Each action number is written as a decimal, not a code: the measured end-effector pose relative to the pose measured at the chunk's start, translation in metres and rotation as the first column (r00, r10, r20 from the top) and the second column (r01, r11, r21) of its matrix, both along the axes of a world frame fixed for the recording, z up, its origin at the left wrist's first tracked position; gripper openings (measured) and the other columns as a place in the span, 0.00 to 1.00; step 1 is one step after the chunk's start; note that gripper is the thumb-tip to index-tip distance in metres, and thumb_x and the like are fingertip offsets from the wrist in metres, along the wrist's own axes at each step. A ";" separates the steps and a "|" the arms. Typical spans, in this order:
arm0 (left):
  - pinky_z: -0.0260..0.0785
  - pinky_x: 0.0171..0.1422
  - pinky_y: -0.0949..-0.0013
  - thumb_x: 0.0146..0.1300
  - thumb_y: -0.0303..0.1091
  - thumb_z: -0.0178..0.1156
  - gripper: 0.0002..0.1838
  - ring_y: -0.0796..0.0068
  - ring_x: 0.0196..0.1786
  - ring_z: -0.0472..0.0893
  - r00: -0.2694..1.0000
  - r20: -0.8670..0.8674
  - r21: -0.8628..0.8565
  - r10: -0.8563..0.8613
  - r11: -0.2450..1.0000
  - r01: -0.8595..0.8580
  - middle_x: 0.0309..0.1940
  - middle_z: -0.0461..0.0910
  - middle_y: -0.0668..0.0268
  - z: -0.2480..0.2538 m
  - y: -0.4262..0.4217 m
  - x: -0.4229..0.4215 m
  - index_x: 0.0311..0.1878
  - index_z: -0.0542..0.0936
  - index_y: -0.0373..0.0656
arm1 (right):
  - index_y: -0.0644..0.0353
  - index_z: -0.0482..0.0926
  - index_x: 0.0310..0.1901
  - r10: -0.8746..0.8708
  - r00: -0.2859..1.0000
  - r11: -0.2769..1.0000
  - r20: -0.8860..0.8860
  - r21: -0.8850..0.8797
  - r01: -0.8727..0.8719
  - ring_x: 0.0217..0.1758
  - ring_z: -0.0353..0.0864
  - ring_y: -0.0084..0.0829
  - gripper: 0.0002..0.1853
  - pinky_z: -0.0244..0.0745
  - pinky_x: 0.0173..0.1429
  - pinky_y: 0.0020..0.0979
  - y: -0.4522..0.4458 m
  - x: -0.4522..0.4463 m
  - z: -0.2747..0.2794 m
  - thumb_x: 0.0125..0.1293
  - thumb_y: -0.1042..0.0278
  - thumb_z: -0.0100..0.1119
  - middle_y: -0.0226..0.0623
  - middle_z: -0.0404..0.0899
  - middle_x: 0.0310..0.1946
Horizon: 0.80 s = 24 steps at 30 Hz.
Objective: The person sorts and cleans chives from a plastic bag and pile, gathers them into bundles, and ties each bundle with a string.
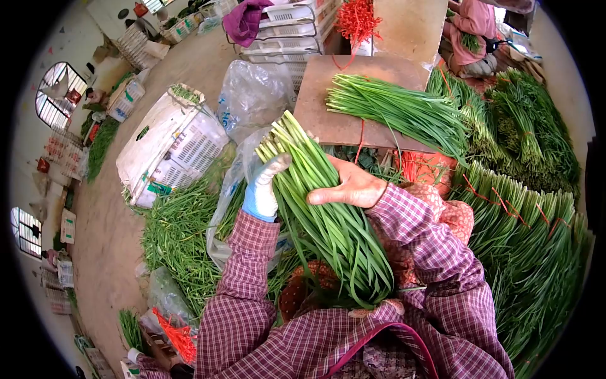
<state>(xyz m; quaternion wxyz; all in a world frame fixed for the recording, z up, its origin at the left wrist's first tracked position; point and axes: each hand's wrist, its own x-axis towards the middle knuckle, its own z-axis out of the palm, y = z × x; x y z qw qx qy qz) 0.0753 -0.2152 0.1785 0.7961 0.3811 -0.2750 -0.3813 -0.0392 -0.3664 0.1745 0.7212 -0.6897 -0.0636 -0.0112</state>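
The left hand, in a white and blue glove, comes up from below and holds the left side of the green bunch. The bare right hand reaches in from the right and holds the bunch too, its thumb lying flat over the stalks. The bunch is up in front of the person's body, just below the brown board. It is long and leans: the pale ends point up and left, the leafy tips down and right, near the lap. Another bunch lies on the board. Most fingers of both hands are hidden by the stalks.
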 end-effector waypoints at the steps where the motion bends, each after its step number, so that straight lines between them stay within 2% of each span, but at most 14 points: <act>1: 0.67 0.67 0.58 0.61 0.39 0.59 0.32 0.59 0.61 0.74 0.997 -0.081 0.025 0.013 1.000 -0.011 0.60 0.72 0.50 -0.010 0.005 0.004 0.66 0.65 0.35 | 0.66 0.62 0.65 0.000 0.999 1.000 -0.041 -0.009 -0.001 0.62 0.71 0.35 0.48 0.62 0.69 0.35 -0.003 -0.003 0.012 0.50 0.48 0.76 0.44 0.73 0.57; 2: 0.68 0.66 0.59 0.61 0.37 0.57 0.30 0.60 0.59 0.76 0.986 -0.162 0.048 0.031 0.999 -0.024 0.58 0.73 0.50 -0.021 0.010 0.007 0.65 0.66 0.34 | 0.69 0.63 0.64 -0.035 0.997 0.999 -0.072 -0.027 0.033 0.61 0.72 0.34 0.45 0.65 0.67 0.34 -0.006 -0.011 0.028 0.52 0.49 0.74 0.45 0.74 0.56; 4: 0.73 0.59 0.65 0.61 0.31 0.57 0.20 0.69 0.52 0.80 0.979 -0.137 0.105 0.153 0.985 -0.139 0.51 0.79 0.59 0.001 0.011 -0.008 0.56 0.76 0.35 | 0.72 0.63 0.63 -0.076 0.996 0.995 -0.044 0.068 0.079 0.60 0.72 0.32 0.43 0.67 0.66 0.33 -0.013 -0.007 0.036 0.55 0.51 0.72 0.48 0.74 0.55; 6: 0.74 0.57 0.66 0.60 0.30 0.57 0.20 0.70 0.50 0.80 0.979 -0.127 0.120 0.161 0.982 -0.146 0.51 0.79 0.60 0.009 0.009 -0.012 0.57 0.75 0.36 | 0.77 0.60 0.62 -0.214 0.977 0.977 -0.002 0.025 0.214 0.57 0.75 0.33 0.45 0.70 0.63 0.33 -0.011 -0.009 0.053 0.57 0.48 0.69 0.52 0.75 0.53; 8: 0.74 0.56 0.67 0.60 0.29 0.57 0.21 0.71 0.50 0.80 0.990 -0.030 0.061 0.136 0.989 -0.134 0.51 0.79 0.61 0.028 0.005 -0.024 0.57 0.75 0.38 | 0.79 0.58 0.62 -0.363 0.927 0.929 0.090 -0.040 0.368 0.57 0.76 0.38 0.49 0.69 0.63 0.35 -0.008 0.002 0.026 0.56 0.43 0.69 0.57 0.75 0.52; 12: 0.74 0.55 0.67 0.60 0.30 0.56 0.20 0.72 0.49 0.80 0.980 -0.073 0.056 0.184 0.982 -0.180 0.49 0.79 0.62 0.029 0.003 -0.032 0.56 0.75 0.38 | 0.79 0.58 0.61 -0.369 0.921 0.903 0.124 -0.188 0.387 0.59 0.76 0.46 0.51 0.68 0.64 0.38 -0.004 -0.010 0.047 0.54 0.39 0.68 0.62 0.74 0.52; 14: 0.73 0.55 0.67 0.60 0.30 0.56 0.19 0.71 0.48 0.80 0.972 -0.047 0.090 0.231 0.970 -0.226 0.48 0.80 0.62 0.014 0.009 -0.024 0.55 0.76 0.37 | 0.77 0.60 0.61 -0.390 0.877 0.855 0.281 -0.242 0.458 0.57 0.76 0.49 0.50 0.69 0.63 0.40 0.003 -0.017 0.060 0.53 0.38 0.68 0.62 0.75 0.52; 15: 0.73 0.56 0.67 0.60 0.30 0.56 0.18 0.71 0.48 0.80 0.962 -0.017 0.123 0.274 0.955 -0.269 0.48 0.80 0.61 0.008 0.012 -0.021 0.53 0.76 0.37 | 0.75 0.65 0.60 -0.404 0.825 0.736 0.395 -0.395 0.550 0.53 0.79 0.50 0.46 0.72 0.57 0.42 0.006 -0.016 0.063 0.52 0.41 0.68 0.60 0.77 0.49; 16: 0.73 0.56 0.67 0.60 0.30 0.56 0.18 0.71 0.48 0.80 0.962 -0.018 0.123 0.272 0.956 -0.268 0.48 0.80 0.61 0.005 0.014 -0.019 0.53 0.76 0.37 | 0.75 0.65 0.60 -0.405 0.825 0.735 0.394 -0.396 0.551 0.53 0.79 0.50 0.46 0.72 0.57 0.42 0.008 -0.017 0.068 0.52 0.41 0.68 0.60 0.77 0.49; 18: 0.73 0.57 0.66 0.61 0.30 0.55 0.16 0.71 0.48 0.80 0.976 -0.006 0.103 0.216 0.971 -0.214 0.47 0.80 0.61 0.003 0.014 -0.017 0.51 0.77 0.36 | 0.73 0.69 0.56 -0.386 0.852 0.494 0.354 -0.701 0.514 0.46 0.80 0.51 0.39 0.73 0.49 0.45 0.009 -0.017 0.077 0.54 0.46 0.67 0.60 0.78 0.43; 19: 0.72 0.57 0.66 0.60 0.30 0.56 0.17 0.71 0.48 0.80 0.966 -0.068 0.145 0.251 0.960 -0.239 0.47 0.80 0.61 0.005 0.013 -0.017 0.52 0.77 0.37 | 0.73 0.73 0.47 -0.386 0.774 0.487 0.503 -0.602 0.633 0.40 0.80 0.52 0.30 0.72 0.42 0.46 0.005 -0.011 0.063 0.57 0.50 0.65 0.60 0.78 0.37; 20: 0.72 0.57 0.66 0.60 0.30 0.56 0.17 0.71 0.48 0.80 0.965 -0.067 0.141 0.253 0.960 -0.242 0.47 0.80 0.61 0.008 0.012 -0.018 0.52 0.77 0.37 | 0.73 0.73 0.47 -0.381 0.774 0.486 0.506 -0.602 0.633 0.40 0.80 0.52 0.30 0.72 0.42 0.46 0.001 -0.010 0.062 0.57 0.50 0.65 0.60 0.78 0.37; 22: 0.73 0.56 0.66 0.58 0.30 0.58 0.19 0.70 0.48 0.80 0.965 -0.159 0.109 0.208 0.975 -0.193 0.47 0.80 0.62 0.014 0.010 -0.023 0.54 0.76 0.37 | 0.74 0.74 0.42 -0.409 0.849 0.718 0.334 -0.456 0.525 0.36 0.80 0.54 0.26 0.72 0.39 0.45 -0.002 -0.008 0.065 0.59 0.53 0.63 0.59 0.79 0.33; 24: 0.74 0.56 0.66 0.57 0.30 0.59 0.20 0.70 0.49 0.80 0.967 -0.165 0.087 0.192 0.980 -0.180 0.48 0.80 0.62 0.015 0.008 -0.024 0.54 0.76 0.37 | 0.75 0.74 0.41 -0.412 0.871 0.730 0.267 -0.475 0.491 0.35 0.81 0.52 0.25 0.72 0.39 0.43 -0.004 -0.009 0.067 0.60 0.54 0.63 0.57 0.79 0.30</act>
